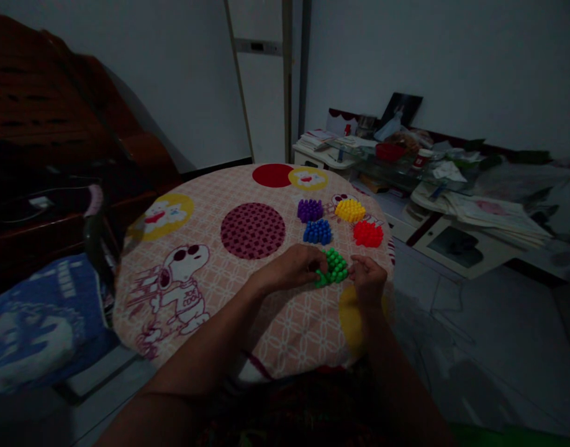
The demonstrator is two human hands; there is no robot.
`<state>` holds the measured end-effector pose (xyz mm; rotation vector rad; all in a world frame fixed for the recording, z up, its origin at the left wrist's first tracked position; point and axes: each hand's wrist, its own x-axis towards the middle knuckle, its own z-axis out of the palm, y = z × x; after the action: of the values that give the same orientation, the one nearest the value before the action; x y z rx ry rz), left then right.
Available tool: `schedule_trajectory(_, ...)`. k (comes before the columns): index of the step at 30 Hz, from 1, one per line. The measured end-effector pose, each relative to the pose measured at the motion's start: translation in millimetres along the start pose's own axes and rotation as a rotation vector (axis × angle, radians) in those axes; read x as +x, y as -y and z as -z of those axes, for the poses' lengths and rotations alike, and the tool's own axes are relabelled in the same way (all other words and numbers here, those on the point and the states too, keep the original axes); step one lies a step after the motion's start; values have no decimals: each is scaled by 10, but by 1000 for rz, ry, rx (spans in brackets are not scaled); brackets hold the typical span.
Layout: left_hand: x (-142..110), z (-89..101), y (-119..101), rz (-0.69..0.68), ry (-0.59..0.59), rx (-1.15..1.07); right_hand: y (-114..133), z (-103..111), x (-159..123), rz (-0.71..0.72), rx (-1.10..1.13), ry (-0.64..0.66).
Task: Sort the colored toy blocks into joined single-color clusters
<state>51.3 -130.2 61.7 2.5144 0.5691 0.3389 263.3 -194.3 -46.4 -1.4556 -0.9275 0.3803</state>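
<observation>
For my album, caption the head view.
Left hand touches the bead-like green cluster, right hand beside it; purple, blue, yellow, red clusters beyond.

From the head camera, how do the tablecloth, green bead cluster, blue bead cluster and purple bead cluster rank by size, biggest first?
1. Tablecloth
2. Green bead cluster, partly hidden
3. Blue bead cluster and purple bead cluster: too alike to rank

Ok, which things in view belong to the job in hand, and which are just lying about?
Belongs to the job:
green pieces, left hand at them, right hand beside them
probably also, being similar clusters: purple pieces, blue pieces, yellow pieces, red pieces

Seemingly just lying about:
blue cloth
papers
red bowl
cup
</observation>
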Motion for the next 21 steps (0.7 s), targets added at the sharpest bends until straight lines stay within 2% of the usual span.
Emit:
schedule_trajectory(5, 111, -319, -193, -98, 3, 145, 7, 6, -5, 13, -11, -2)
schedule_trajectory(8, 167, -451, -270, -67, -4, 285, 11, 6, -5, 28, -21, -11)
schedule_trajectory(13, 207, -551, -300, -31, -7, 426, -25, 15, 10, 37, -29, 6)
schedule_trajectory(21, 199, -694, -58, -152, -272, 404, -21, 9, 3, 32, -29, 11)
